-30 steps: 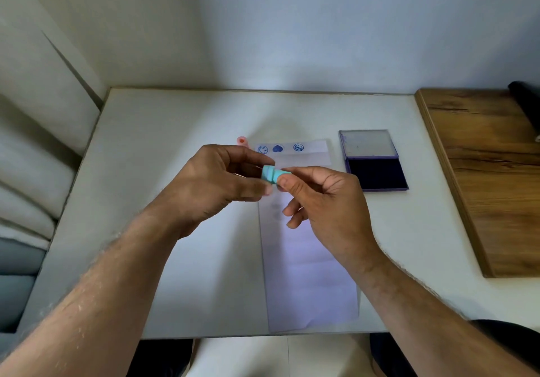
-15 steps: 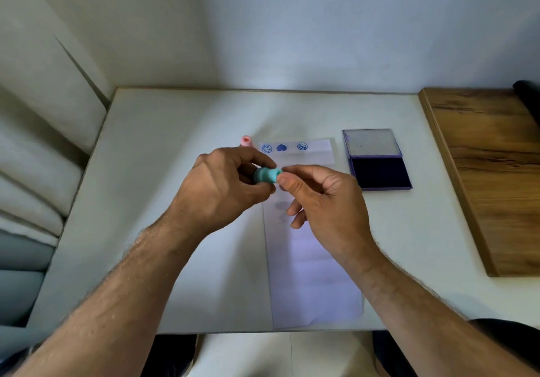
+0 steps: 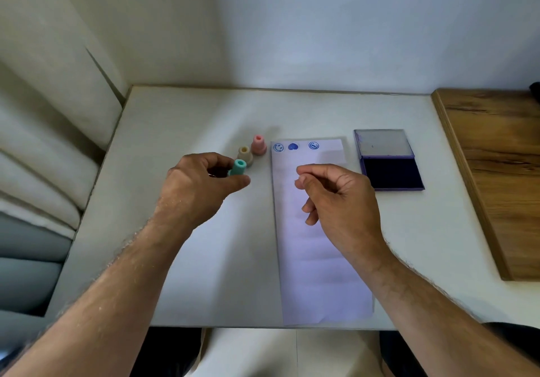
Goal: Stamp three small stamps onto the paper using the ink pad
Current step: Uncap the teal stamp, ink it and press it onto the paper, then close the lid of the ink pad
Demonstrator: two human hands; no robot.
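Note:
My left hand (image 3: 198,186) holds a teal stamp (image 3: 238,167) between thumb and fingers, upright, left of the paper. Just beyond it a beige stamp (image 3: 244,154) and a pink stamp (image 3: 259,144) stand on the table. A long white paper strip (image 3: 318,274) lies lengthwise in the middle, with three blue stamp marks (image 3: 293,146) in a row along its far end. My right hand (image 3: 336,198) hovers over the paper with fingers curled and thumb against forefinger, holding nothing. The open ink pad (image 3: 391,173) lies right of the paper, its lid folded back.
The white table (image 3: 181,119) meets a wall at the back and cushions (image 3: 35,178) at the left. A wooden board (image 3: 496,172) lies along the right side. The table's near edge runs just below the end of the paper.
The hands have parted. My left hand carried the teal stamp left, next to the beige and pink stamps. My right hand let go and stays over the paper.

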